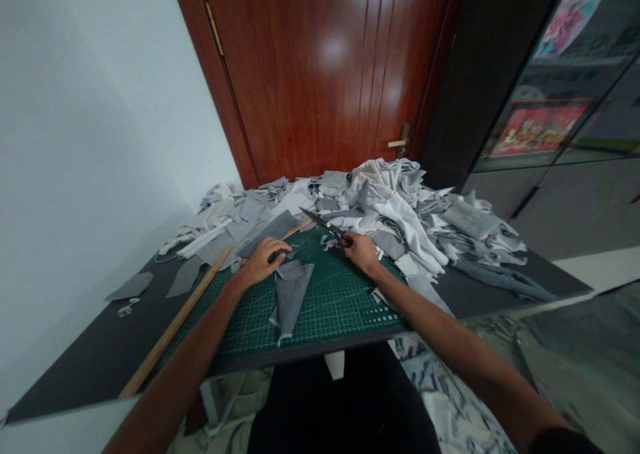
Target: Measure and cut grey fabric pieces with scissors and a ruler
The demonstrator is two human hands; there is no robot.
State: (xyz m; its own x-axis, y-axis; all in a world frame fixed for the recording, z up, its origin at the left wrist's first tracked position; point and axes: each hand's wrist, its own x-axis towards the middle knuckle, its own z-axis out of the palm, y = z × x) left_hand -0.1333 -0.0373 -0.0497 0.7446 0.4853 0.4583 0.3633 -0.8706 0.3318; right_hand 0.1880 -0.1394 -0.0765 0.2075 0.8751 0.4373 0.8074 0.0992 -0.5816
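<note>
My right hand [361, 251] is closed round the handles of dark scissors [323, 222], whose blades point up and to the left over the back of the green cutting mat [335, 301]. My left hand [266, 262] is at the left part of the mat, its fingers curled around a small dark thing that I cannot make out. Just below that hand, a tapering grey piece of cloth [293, 294] lies on the mat with its narrow end toward me. Small scraps [329, 243] sit on the mat beside the right hand.
A heap of grey and white cloth [385, 187] covers the back of the dark table [90, 354]. One wooden strip [180, 317] slants along the mat's left side. Behind stands a brown door [320, 74], with a cabinet [575, 201] at right. Cloth lies on the floor.
</note>
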